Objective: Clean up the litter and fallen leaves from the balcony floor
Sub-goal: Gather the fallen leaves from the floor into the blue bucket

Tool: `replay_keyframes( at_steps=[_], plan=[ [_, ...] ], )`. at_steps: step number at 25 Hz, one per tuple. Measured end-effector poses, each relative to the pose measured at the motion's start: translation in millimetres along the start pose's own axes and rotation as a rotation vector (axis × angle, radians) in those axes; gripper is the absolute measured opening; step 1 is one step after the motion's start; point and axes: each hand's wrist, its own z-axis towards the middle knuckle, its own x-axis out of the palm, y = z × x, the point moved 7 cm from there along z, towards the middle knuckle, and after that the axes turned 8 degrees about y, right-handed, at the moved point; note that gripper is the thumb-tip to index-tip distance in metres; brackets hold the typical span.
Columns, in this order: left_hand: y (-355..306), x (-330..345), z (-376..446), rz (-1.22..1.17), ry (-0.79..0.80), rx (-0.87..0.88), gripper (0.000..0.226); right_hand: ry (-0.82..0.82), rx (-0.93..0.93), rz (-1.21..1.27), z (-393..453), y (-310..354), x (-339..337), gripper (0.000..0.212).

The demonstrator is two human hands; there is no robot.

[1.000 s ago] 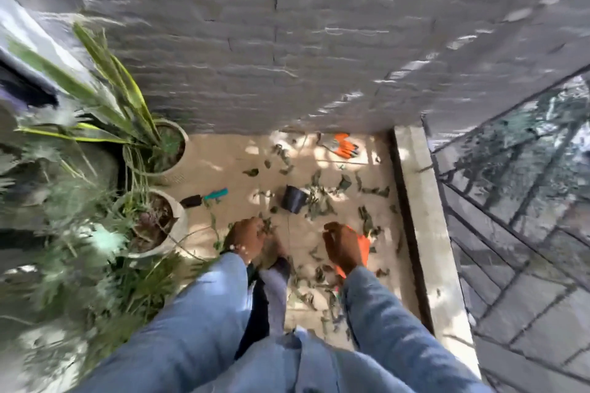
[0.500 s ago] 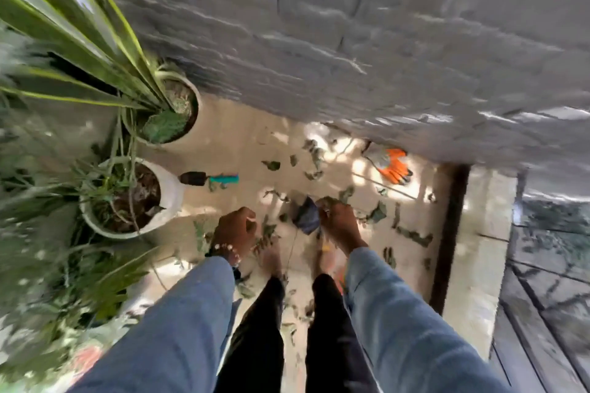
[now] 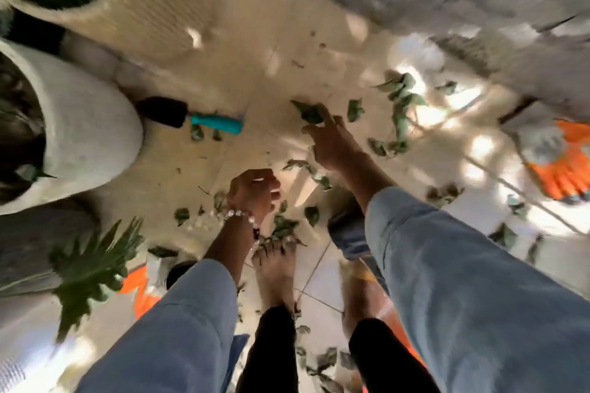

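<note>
Now the right hand stretches forward over the floor, fingers spread wide, fingertips touching a green leaf that lies just ahead of them, its long axis running slantwise from upper left to lower right; the right is plainly the nearer one; the left hand hangs back, close to the feet, fingers curled, though whether it holds leaves I cannot tell; more leaves lie scattered off to the right, a trowel to the left by a white pot; likely next, a pinch on that leaf.
</note>
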Motion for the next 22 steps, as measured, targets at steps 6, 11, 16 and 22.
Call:
replay_keyframes(
  at_steps=[6,11,16,22],
  plan=[
    [-8,26,25,-0.079,-0.012,-0.066,0.029,-0.170,-0.026,0.031,12,2,-7,0.043],
    [-25,62,20,-0.358,0.071,-0.132,0.025,0.120,-0.369,0.520,-61,33,-26,0.022],
    [-38,60,26,-0.273,-0.094,-0.023,0.037,-0.427,0.026,0.424,-28,-68,-59,0.038],
    [-19,56,44,-0.153,-0.073,-0.017,0.020,-0.205,-0.036,-0.029,-5,-63,-15,0.029]
  ],
)
